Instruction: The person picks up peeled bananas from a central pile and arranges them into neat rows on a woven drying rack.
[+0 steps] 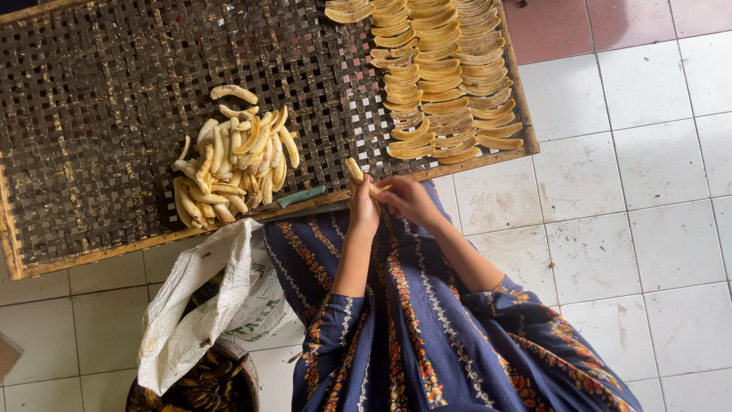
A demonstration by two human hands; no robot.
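Both the left hand (364,204) and right hand (406,198) have their fingers closed on one peeled banana (355,169) at the woven tray's (91,99) near edge, where the slippery fruit could snap or slide onto the floor (610,191).

- A small home-style food-drying workplace is suggested, set up on the floor rather than at a bench.
- A floor of large white square tiles (648,229), stained and worn, with a strip of reddish tiles (579,23) at the top edge, is seen.
- A wide dark woven-lattice drying tray with a pale wooden frame (91,114) is laid over the tiles.
- Neat overlapping rows of flattened yellow peeled bananas (446,76) are spread on it, beside a loose heap of whole peeled bananas (229,164).
- A crumpled white woven plastic sack (194,305) is draped over a round container of dark peels (202,389).
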